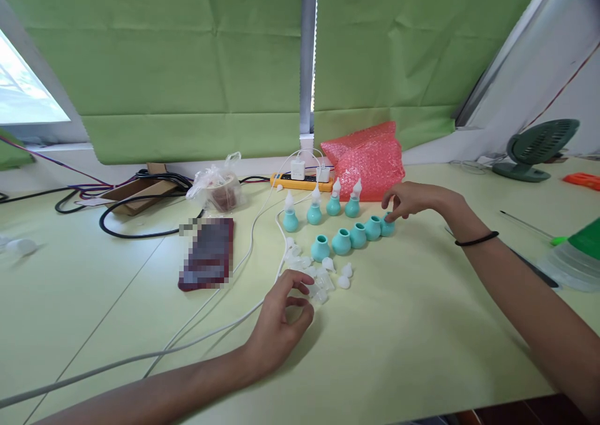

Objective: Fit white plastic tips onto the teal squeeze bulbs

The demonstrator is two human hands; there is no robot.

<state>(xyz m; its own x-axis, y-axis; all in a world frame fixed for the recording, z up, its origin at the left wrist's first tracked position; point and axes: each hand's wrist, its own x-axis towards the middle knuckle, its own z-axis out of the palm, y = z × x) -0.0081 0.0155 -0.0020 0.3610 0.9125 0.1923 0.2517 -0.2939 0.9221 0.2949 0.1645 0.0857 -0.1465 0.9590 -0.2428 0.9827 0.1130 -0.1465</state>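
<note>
Several open turquoise bulbs (342, 242) stand in a slanting row on the pale table. At the right end of that row, my right hand (407, 201) has its thumb and fingers on the last turquoise bulb (387, 226). Behind the row stand several turquoise bulbs with clear pointed tips (314, 212). My left hand (285, 315) is beside a loose pile of small translucent plastic pieces (323, 280), its fingers curved and apart with nothing visible between them. A few white caps (344, 282) lie to the right of the pile.
White cables (250, 240) cross the table left of the pile. Farther back are a yellow power strip (281, 180), pink bubble wrap (370, 165) and a bagged roll (222, 194). A phone-like dark object (209, 253) lies at left; a green fan (534, 150) stands at right.
</note>
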